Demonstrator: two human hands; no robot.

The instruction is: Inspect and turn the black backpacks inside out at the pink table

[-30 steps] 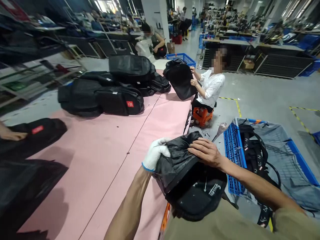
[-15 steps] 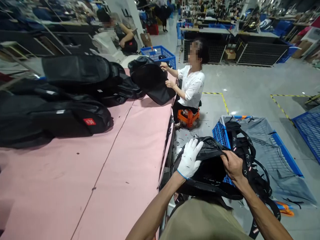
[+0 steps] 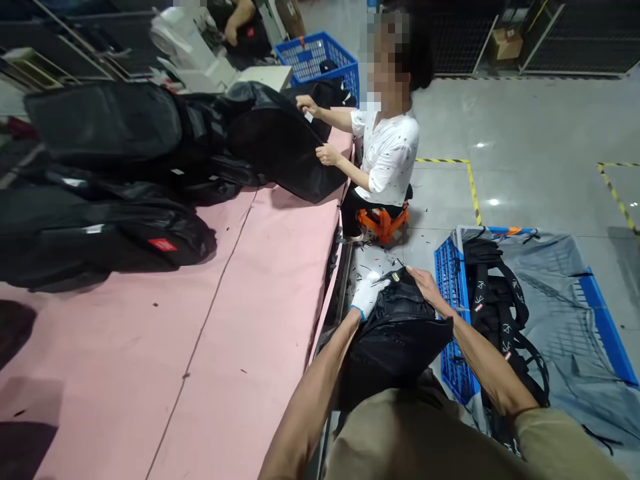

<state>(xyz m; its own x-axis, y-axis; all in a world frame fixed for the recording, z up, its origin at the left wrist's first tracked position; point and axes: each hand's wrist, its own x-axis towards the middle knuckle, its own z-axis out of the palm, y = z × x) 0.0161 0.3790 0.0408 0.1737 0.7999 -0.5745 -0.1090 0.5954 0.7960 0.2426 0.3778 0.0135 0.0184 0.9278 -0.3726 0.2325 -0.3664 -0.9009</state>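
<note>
A black backpack (image 3: pixel 395 350) rests against my lap, beside the table's right edge. My left hand (image 3: pixel 369 295), in a white glove with a blue cuff, is closed on the far left side of the bag. Bare, my right hand (image 3: pixel 424 288) pinches the bag's far right edge, close to a small yellowish label (image 3: pixel 396 277). A short dark end sticks up near those fingertips; I cannot make out what it is. The inside of the bag is hidden now.
A pink-covered table (image 3: pixel 250 300) runs along my left, with several black bags (image 3: pixel 115 227) on it. Beyond, a co-worker (image 3: pixel 387 157) on an orange stool (image 3: pixel 383 223) holds another black bag (image 3: pixel 285 147). To my right, a lined blue crate (image 3: pixel 453 320) holds strapped black pieces (image 3: pixel 495 293).
The bag's wide opening has gone from view and its outside now faces up. Both hands have moved to its far edge, the right one leftward and up. My view has tilted down.
</note>
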